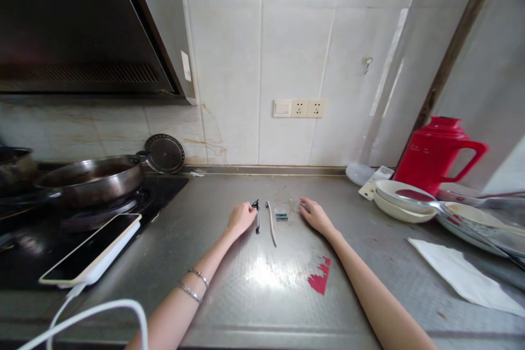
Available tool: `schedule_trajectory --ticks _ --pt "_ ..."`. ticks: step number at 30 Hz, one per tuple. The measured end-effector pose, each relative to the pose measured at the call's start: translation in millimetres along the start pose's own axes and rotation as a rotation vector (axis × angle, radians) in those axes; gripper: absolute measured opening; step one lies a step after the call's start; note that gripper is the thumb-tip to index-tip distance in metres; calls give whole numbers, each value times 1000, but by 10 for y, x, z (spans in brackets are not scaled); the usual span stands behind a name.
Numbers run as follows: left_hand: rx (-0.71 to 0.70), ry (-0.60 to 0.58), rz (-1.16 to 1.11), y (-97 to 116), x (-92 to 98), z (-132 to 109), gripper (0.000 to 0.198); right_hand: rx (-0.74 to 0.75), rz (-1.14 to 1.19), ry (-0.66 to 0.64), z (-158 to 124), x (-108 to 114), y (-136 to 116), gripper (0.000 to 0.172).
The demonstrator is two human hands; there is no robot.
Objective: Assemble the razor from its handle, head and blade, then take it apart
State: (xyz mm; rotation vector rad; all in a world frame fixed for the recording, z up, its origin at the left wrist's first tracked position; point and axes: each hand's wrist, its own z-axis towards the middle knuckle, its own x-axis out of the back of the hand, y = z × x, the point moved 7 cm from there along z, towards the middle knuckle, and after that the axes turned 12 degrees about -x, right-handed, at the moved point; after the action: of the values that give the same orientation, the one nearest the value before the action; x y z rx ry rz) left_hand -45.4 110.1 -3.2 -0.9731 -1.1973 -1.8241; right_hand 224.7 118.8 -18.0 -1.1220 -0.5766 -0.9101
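My left hand rests on the steel counter with its fingers curled at the head of a black razor handle. A second, pale slim handle lies just to the right of it. A small dark blade cartridge sits beyond that. My right hand lies on the counter right of the cartridge, fingers bent down onto the surface, nothing visibly in it. Two bracelets circle my left wrist.
A phone on a white charging cable lies at the left by the stove with a steel pan. Stacked bowls, a red thermos jug, a ladle and a white paper stand at the right. A red scrap lies mid-counter.
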Motion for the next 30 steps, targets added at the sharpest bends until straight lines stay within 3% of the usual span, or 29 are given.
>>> schedule_trajectory --ticks 6,17,23,30 --pt "71 -9 73 59 -35 82 33 -20 -99 -16 12 -38 48 39" --pt "115 7 -56 58 -82 204 10 -40 -121 -23 10 -20 30 37" --pt "250 17 -638 -55 -23 248 21 -48 -127 -19 20 -24 37 36" --pt "359 -88 -944 -129 63 322 17 -55 -127 -20 41 -60 86 36"
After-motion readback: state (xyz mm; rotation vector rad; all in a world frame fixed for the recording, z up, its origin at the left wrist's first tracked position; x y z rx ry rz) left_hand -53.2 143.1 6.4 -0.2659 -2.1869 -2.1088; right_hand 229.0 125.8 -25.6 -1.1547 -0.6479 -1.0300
